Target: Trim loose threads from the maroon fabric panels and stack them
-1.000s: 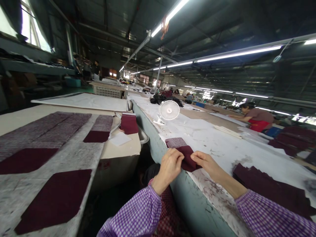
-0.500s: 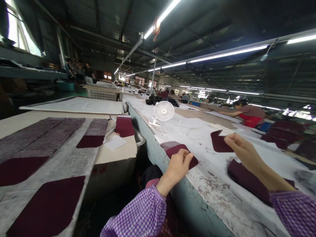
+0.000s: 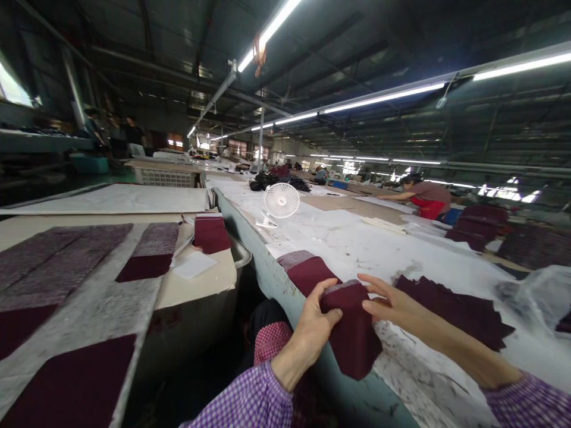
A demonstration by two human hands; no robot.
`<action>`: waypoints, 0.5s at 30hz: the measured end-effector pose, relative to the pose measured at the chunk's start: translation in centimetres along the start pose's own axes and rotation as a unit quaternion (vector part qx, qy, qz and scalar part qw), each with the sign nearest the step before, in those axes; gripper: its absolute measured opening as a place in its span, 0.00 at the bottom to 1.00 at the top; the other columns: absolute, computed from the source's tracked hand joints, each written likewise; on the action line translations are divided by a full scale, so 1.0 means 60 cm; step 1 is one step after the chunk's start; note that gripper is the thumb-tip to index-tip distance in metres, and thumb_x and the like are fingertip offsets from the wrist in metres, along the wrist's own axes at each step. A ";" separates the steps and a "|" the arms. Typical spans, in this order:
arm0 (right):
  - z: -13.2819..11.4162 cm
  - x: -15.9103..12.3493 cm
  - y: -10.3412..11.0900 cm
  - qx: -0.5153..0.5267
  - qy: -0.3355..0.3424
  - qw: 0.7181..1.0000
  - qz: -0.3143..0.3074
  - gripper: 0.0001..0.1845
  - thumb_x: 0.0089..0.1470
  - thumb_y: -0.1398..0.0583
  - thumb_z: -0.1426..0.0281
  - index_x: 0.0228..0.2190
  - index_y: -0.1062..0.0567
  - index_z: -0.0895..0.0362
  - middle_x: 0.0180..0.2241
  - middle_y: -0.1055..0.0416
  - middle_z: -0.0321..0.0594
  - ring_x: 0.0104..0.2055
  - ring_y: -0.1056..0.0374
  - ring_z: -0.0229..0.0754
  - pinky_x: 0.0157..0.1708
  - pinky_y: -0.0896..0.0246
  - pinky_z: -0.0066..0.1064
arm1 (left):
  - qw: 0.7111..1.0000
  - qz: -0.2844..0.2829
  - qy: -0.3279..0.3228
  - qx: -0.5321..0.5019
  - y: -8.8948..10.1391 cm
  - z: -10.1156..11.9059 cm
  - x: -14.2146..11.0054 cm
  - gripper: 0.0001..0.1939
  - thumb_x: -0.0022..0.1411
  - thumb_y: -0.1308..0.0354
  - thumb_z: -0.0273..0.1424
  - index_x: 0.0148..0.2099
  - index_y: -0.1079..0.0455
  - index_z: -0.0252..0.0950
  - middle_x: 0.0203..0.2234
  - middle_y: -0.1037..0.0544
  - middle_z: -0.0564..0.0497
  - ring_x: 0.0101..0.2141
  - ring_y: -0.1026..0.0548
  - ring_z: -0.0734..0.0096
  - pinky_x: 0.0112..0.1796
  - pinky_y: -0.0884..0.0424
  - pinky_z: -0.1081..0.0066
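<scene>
My left hand is closed on a maroon fabric piece, thumb in front and fingers behind its upper left edge. The piece hangs tilted over the table's front edge, a greyish strip along its top. At its upper right edge is my right hand, with thumb and fingers apart and the fingertips touching the fabric. Just behind my left hand, another maroon piece with a grey speckled end lies on the table edge. To the right, beyond my right wrist, lies a pile of dark maroon pieces.
A white fan stands on the long white-covered table. At left, a lower table holds maroon and speckled panels and a small maroon stack. A person in a red apron leans over the table at far right.
My right hand has moved left to meet my left hand at the fabric piece. The held piece now hangs facing me, and the view has turned slightly right.
</scene>
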State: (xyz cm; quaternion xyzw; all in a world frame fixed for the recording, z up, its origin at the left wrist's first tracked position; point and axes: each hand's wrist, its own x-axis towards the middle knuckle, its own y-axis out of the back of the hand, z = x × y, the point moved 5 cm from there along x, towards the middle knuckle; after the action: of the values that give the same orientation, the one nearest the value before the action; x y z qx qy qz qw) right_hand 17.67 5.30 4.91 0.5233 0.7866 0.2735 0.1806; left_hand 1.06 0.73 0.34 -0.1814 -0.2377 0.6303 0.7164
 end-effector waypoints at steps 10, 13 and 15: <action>-0.009 -0.015 0.021 0.228 -0.106 0.965 -0.070 0.38 0.42 0.33 0.66 0.55 0.38 0.51 0.41 0.27 0.42 0.39 0.29 0.44 0.35 0.33 0.31 | 0.982 -0.046 0.019 0.183 0.018 0.025 0.035 0.26 0.56 0.43 0.38 0.56 0.38 0.34 0.34 0.25 0.48 0.31 0.27 0.70 0.30 0.32 0.73; 0.015 -0.008 0.014 0.189 -0.111 0.972 -0.084 0.39 0.41 0.32 0.65 0.55 0.38 0.52 0.38 0.28 0.39 0.37 0.30 0.41 0.29 0.36 0.27 | 0.910 -0.058 -0.043 0.408 -0.002 0.045 0.065 0.20 0.59 0.45 0.38 0.50 0.31 0.32 0.31 0.23 0.48 0.33 0.26 0.67 0.35 0.32 0.70; 0.038 0.003 0.007 0.163 -0.102 0.978 -0.080 0.39 0.41 0.33 0.64 0.54 0.38 0.52 0.36 0.29 0.37 0.33 0.32 0.39 0.26 0.39 0.27 | 0.849 -0.056 -0.063 0.521 -0.021 0.046 0.082 0.17 0.58 0.45 0.38 0.47 0.28 0.34 0.32 0.21 0.48 0.36 0.25 0.64 0.39 0.32 0.68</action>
State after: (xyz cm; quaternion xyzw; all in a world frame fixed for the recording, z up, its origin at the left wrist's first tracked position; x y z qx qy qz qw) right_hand 19.22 6.17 3.37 0.5065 0.8373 0.0712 0.1930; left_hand 0.95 5.30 3.86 0.2724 0.0716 0.6306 0.7232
